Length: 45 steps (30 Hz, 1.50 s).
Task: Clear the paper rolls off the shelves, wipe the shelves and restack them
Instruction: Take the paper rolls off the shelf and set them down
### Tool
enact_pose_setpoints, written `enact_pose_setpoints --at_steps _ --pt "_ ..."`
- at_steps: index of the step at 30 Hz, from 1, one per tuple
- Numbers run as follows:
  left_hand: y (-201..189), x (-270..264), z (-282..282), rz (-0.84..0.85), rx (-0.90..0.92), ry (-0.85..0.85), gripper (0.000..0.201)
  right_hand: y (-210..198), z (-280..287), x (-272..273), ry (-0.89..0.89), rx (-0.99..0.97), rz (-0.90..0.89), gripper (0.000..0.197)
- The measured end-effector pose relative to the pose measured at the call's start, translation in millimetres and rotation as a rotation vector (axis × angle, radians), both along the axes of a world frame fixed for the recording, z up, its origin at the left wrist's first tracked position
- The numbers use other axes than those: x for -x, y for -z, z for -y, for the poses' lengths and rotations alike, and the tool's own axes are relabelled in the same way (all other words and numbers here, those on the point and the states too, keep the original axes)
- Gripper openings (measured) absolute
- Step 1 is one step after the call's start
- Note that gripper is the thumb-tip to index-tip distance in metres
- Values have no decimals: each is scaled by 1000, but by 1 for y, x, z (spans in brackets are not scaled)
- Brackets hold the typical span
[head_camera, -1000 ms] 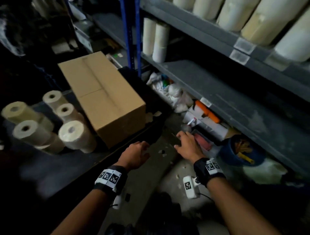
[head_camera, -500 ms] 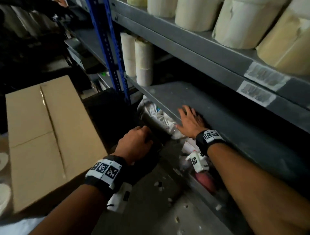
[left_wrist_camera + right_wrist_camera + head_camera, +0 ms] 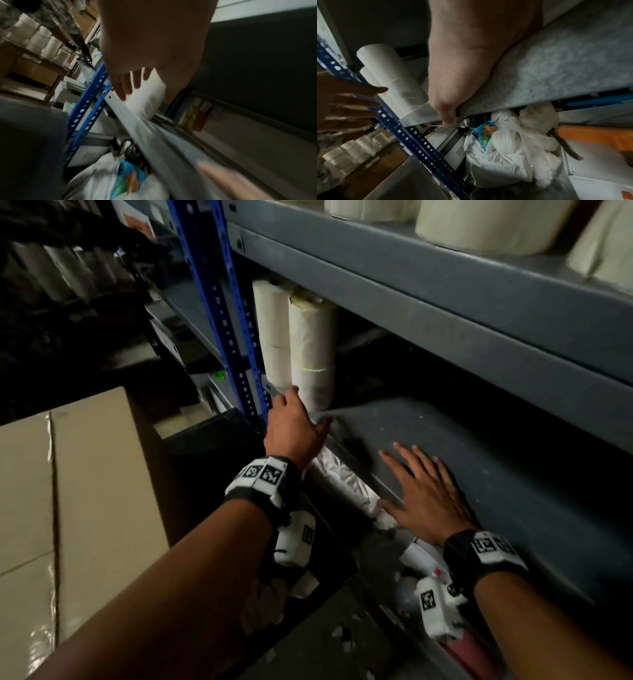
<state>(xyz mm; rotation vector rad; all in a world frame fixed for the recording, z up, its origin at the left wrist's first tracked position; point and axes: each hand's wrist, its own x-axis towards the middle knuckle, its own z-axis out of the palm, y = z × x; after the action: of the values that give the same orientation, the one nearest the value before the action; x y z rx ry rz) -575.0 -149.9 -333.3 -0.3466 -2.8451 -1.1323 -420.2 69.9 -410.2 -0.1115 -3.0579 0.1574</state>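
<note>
Left hand (image 3: 294, 429): fingers spread, reaching the rolls (image 3: 310, 350) at 11 o'clock on the shelf (image 3: 445, 440); contact unclear.
Right hand (image 3: 424, 494): flat, fingers wide, palm on shelf.
Upper shelf (image 3: 411, 289): more rolls.
Bag (image 3: 505, 155) below the shelf: blue packet (image 3: 483, 134) inside.
Box (image 3: 85, 491), 9 o'clock: closed.

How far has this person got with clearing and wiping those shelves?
Partly through. Most of the lower shelf already lies bare. In hand: the left hand reaches for the two stacks of paper rolls standing at its left end, while the right hand rests flat on the shelf. No cloth shows in either hand, so wiping looks yet to come, and the shelf above carries rolls.
</note>
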Motion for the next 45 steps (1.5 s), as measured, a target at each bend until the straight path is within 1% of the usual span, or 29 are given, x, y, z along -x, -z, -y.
enact_pose_setpoints --at_steps 3,5,7,11,13,17,20,23,24,29,33,36,39,40,41,42,44,45 --pt "-9 35 -11 -93 -108 -53 87 2 -2 1 4 2 12 94" --pt "-17 52 -23 -133 -150 -60 96 2 -2 0 12 2 -2 94" --pt "-23 67 -32 -154 -176 -84 100 1 0 0 12 1 -10 93" --pt "-32 89 -41 -139 -239 -119 88 -1 2 -2 21 13 -7 93" --pt "-37 94 -37 -146 -230 -131 82 -3 3 -2 23 22 1 93" --pt "-37 78 -33 -196 -187 -113 74 -7 5 -4 39 27 9 94" --pt "-20 47 -32 -275 -237 -33 69 -9 7 -4 45 16 16 96" --pt "-1 12 -36 -363 -264 76 76 -8 7 -2 62 13 26 100" --pt "4 2 -39 -369 -255 101 79 -8 7 -2 71 13 25 102" --pt "39 -17 -52 -202 -174 173 74 -8 8 -3 114 12 15 104" --pt "61 -20 -57 -160 -188 185 77 -8 7 -3 126 21 17 108" --pt "51 -18 -49 -90 -136 233 82 -8 7 -2 131 19 22 108" --pt "28 -3 -29 58 -113 396 82 -9 6 -2 121 21 20 109" --pt "21 4 -21 51 -103 454 81 -9 6 -2 118 24 20 109" --pt "16 13 -14 -7 -88 469 76 -9 6 -2 118 26 19 109" --pt "10 23 -9 -104 -76 443 69 -8 6 -2 118 26 19 109" --pt "-1 46 -8 -310 7 301 57 -8 6 -1 122 21 21 109" --pt "-7 58 -11 -366 97 243 52 -7 6 -1 121 21 17 109"
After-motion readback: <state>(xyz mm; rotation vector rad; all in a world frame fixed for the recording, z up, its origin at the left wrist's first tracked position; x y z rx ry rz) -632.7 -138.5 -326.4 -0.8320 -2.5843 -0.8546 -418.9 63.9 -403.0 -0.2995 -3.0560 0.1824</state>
